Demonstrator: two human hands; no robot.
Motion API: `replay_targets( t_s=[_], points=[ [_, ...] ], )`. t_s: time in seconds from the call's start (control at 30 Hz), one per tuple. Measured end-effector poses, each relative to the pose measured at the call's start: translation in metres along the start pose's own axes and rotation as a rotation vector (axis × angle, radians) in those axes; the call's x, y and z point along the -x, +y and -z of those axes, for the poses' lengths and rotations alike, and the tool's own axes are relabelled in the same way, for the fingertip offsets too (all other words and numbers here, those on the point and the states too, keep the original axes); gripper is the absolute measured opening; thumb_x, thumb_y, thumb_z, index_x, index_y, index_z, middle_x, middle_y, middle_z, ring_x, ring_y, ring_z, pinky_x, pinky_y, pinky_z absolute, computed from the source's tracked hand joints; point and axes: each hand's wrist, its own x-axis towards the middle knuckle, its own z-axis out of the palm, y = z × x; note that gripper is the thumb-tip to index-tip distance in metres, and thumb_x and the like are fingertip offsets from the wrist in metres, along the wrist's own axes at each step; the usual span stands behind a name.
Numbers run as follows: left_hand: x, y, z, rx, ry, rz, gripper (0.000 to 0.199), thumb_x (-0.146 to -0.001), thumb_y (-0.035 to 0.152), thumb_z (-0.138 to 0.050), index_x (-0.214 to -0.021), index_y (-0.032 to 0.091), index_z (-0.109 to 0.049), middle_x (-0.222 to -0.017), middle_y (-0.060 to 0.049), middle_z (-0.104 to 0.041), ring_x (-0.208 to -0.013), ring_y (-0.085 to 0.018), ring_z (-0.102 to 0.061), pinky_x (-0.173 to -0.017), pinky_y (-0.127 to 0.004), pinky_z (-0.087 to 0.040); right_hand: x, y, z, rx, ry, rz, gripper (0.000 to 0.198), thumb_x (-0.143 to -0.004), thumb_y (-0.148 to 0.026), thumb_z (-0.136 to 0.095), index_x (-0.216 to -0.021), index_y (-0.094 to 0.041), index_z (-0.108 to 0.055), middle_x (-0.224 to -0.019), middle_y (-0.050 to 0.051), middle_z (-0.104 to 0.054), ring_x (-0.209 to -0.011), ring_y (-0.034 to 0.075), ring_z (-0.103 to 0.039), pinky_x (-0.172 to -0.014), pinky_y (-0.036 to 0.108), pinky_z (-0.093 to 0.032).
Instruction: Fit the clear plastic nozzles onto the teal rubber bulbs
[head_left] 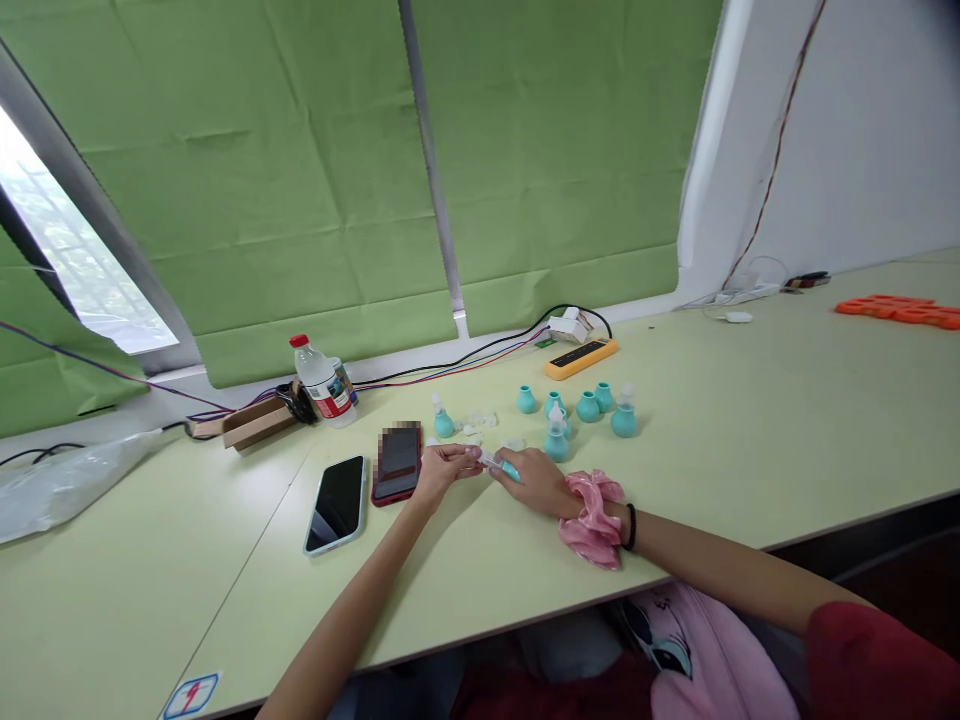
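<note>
Above the table's middle, my right hand [538,482] is closed round a teal squeeze bulb [511,471], held on its side with its clear end towards the left. My left hand [444,472] pinches a clear plastic nozzle [487,459] at that end; the fingers partly cover where the parts meet. Just beyond the hands lie small clear plastic pieces [480,420]. A teal bulb with a clear nozzle [444,422] stands behind my left hand. Another nozzle-topped bulb [556,443] is close behind my right hand, with several more teal bulbs [588,406] around it, some without nozzles.
Left of my hands lie a dark-screened phone [337,505] and a red-edged phone [397,465]. Farther back are a red-capped bottle [324,384], a cardboard tray [259,424], a yellow power strip [580,360] and cables. Orange pieces [900,309] lie far right, a plastic bag [67,485] far left.
</note>
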Motion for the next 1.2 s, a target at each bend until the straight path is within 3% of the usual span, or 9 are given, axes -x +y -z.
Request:
replay_targets(
  t_s=[0.2, 0.37, 0.5, 0.63, 1.0, 1.2],
  points=[
    [0.000, 0.002, 0.001, -0.031, -0.036, 0.017, 0.037, -0.054, 0.031, -0.069, -0.080, 0.006, -0.064, -0.072, -0.008, -0.065, -0.068, -0.018, -0.060, -0.077, -0.039, -0.047, 0.001, -0.002, 0.008, 0.020, -0.052, 0.025, 0.026, -0.079, -0.037, -0.039, -0.081, -0.017, -0.055, -0.064, 0.005, -0.057, -0.060, 0.015, -0.051, -0.053, 0.024, -0.028],
    [0.002, 0.009, 0.003, -0.011, -0.092, 0.025, 0.036, -0.053, 0.030, -0.069, -0.079, 0.006, -0.065, -0.075, -0.008, -0.065, -0.073, -0.019, -0.059, -0.080, -0.038, -0.045, -0.002, -0.001, 0.014, -0.351, -0.106, 0.040, 0.025, -0.077, -0.037, -0.042, -0.073, -0.016, -0.055, -0.057, 0.000, -0.054, -0.052, 0.011, -0.049, -0.050, 0.021, -0.033],
    [0.002, 0.011, 0.003, -0.034, -0.107, 0.035, 0.034, -0.054, 0.032, -0.068, -0.077, 0.007, -0.066, -0.077, -0.010, -0.065, -0.075, -0.020, -0.059, -0.080, -0.037, -0.045, -0.004, 0.000, 0.015, -0.689, -0.284, -0.115, 0.032, -0.074, -0.045, -0.043, -0.075, -0.015, -0.054, -0.042, -0.005, -0.045, -0.033, 0.007, -0.038, -0.035, 0.018, -0.029],
    [0.003, 0.012, 0.002, -0.063, -0.125, 0.022, 0.033, -0.057, 0.032, -0.067, -0.077, 0.007, -0.066, -0.081, -0.012, -0.065, -0.079, -0.021, -0.059, -0.080, -0.037, -0.044, -0.004, 0.000, 0.015, -0.864, -0.358, -0.179, 0.034, -0.071, -0.047, -0.047, -0.075, -0.014, -0.054, -0.039, -0.005, -0.045, -0.030, 0.006, -0.037, -0.029, 0.017, -0.027],
    [0.008, 0.017, 0.001, -0.165, -0.188, 0.003, 0.030, -0.059, 0.033, -0.064, -0.074, 0.007, -0.066, -0.081, -0.014, -0.064, -0.098, -0.029, -0.050, -0.076, -0.037, -0.045, -0.005, 0.006, 0.015, -0.994, -0.506, -0.240, 0.032, -0.068, -0.048, -0.049, -0.067, -0.016, -0.050, -0.039, -0.004, -0.049, -0.027, 0.007, -0.037, -0.026, 0.018, -0.025],
    [0.006, 0.022, -0.006, -0.116, -0.103, -0.028, 0.034, -0.060, 0.038, -0.062, -0.075, 0.007, -0.065, -0.084, -0.013, -0.064, -0.084, -0.024, -0.057, -0.075, -0.035, -0.045, -0.009, -0.003, 0.021, -1.043, -0.458, -0.194, 0.033, -0.071, -0.048, -0.047, -0.072, -0.015, -0.050, -0.039, -0.005, -0.048, -0.028, 0.007, -0.039, -0.029, 0.017, -0.028]
  ],
)
